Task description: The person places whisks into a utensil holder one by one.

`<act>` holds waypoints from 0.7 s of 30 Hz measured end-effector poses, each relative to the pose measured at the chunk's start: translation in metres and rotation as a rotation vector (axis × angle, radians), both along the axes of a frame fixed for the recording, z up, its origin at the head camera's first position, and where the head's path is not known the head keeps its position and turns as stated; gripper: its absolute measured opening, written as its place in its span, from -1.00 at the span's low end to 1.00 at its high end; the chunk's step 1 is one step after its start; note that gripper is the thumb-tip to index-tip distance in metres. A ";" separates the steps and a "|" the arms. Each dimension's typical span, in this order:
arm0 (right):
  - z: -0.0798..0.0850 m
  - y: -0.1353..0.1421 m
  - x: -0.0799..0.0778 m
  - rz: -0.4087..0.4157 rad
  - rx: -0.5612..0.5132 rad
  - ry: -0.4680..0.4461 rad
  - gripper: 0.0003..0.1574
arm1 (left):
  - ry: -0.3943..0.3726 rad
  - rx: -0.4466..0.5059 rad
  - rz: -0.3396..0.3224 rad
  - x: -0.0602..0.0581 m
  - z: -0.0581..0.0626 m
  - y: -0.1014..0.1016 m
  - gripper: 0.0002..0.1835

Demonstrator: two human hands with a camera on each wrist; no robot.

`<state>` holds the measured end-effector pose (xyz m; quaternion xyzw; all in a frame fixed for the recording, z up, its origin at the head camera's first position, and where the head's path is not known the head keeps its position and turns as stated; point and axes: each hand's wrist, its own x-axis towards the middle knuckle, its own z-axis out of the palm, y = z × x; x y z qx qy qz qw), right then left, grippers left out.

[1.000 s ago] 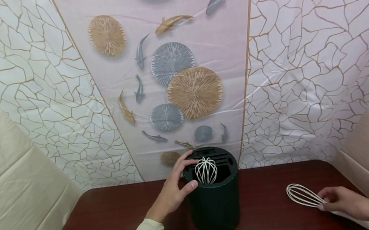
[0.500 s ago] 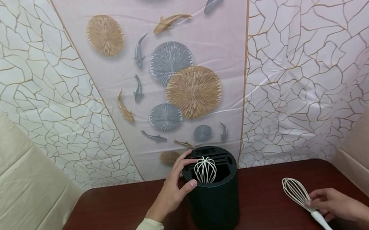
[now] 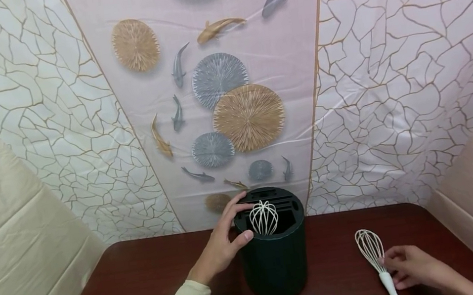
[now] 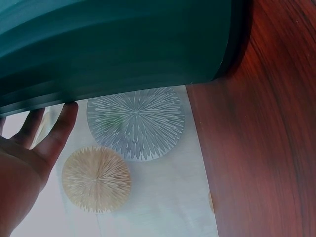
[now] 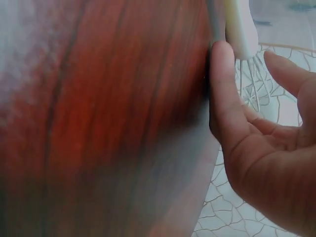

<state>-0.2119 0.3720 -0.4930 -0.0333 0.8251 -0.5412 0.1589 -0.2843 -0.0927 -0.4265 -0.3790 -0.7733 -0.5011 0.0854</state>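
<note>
A dark green utensil holder (image 3: 274, 267) with slots in its top stands upright on the table. A whisk (image 3: 264, 219) sits in its large opening, wire loops up, its handle hidden. My left hand (image 3: 220, 247) rests on the left side of the holder's rim, fingers and thumb spread and fairly straight; in the left wrist view, fingertips (image 4: 71, 111) meet its wall. To the right, a second whisk (image 3: 371, 249) with a white handle points its loops away from me. My right hand (image 3: 418, 265) pinches it where wires meet handle; in the right wrist view, my fingers (image 5: 224, 74) partly hide the whisk.
The reddish-brown table (image 3: 147, 289) ends at a patterned cloth backdrop (image 3: 391, 97) behind the holder. Beige padded panels (image 3: 4, 223) slope in on both sides. A stretch of tabletop separates the holder from the right-hand whisk.
My right hand has moved left with the whisk, whose angle has turned from slanting left to nearly straight ahead; more of its white handle shows. The left hand and the holder have stayed put.
</note>
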 end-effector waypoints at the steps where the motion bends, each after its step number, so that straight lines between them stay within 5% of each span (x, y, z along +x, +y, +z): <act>1: 0.001 -0.001 0.001 -0.013 0.016 -0.004 -0.53 | 0.001 0.001 -0.001 0.000 0.000 0.000 -0.48; 7: 0.003 -0.014 0.008 -0.106 0.144 -0.026 -0.37 | 0.004 0.000 0.002 0.000 0.001 0.000 -0.48; 14: -0.001 -0.034 0.006 -0.243 0.265 0.022 -0.46 | 0.009 0.002 0.000 0.000 0.000 -0.001 -0.48; 21: -0.006 -0.039 0.003 -0.302 0.226 -0.004 -0.54 | 0.008 -0.003 -0.003 -0.001 -0.001 0.000 -0.48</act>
